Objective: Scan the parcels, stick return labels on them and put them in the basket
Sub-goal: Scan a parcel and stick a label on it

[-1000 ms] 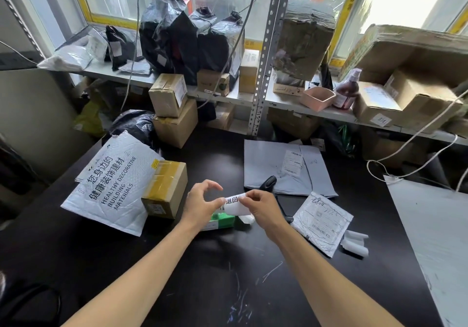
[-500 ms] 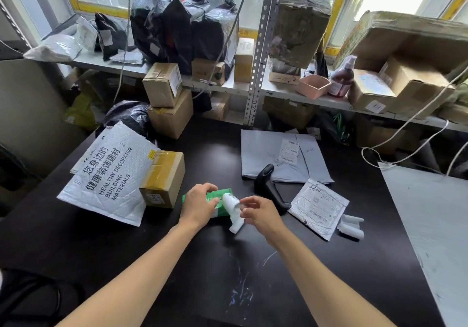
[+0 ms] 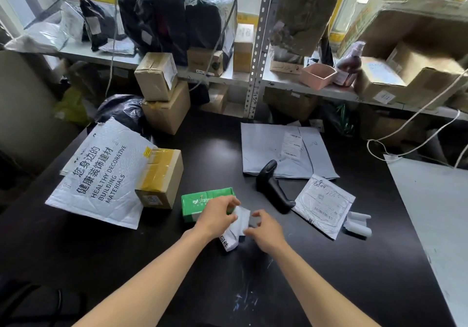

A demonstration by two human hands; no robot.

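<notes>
A small green box parcel (image 3: 202,201) lies on the black table (image 3: 177,263) in front of me. My left hand (image 3: 217,216) and my right hand (image 3: 266,230) both pinch a white return label strip (image 3: 236,228) with black printing, held just right of the green box and low over the table. The black barcode scanner (image 3: 272,187) lies to the right of the box. A taped cardboard box (image 3: 160,177) sits on a white bubble mailer (image 3: 101,172) to the left. No basket shows.
Grey mailers (image 3: 286,149) and a small white mailer (image 3: 324,204) lie right of the scanner, with label rolls (image 3: 358,223) beside them. Stacked cardboard boxes (image 3: 162,93) stand at the back left. A metal shelf (image 3: 255,48) with parcels and hanging cables runs behind; a pale board (image 3: 435,212) lies at right.
The label was held up between both hands a second ago; both hands have lowered it toward the table beside the green box, and the strip now hangs crumpled between them.
</notes>
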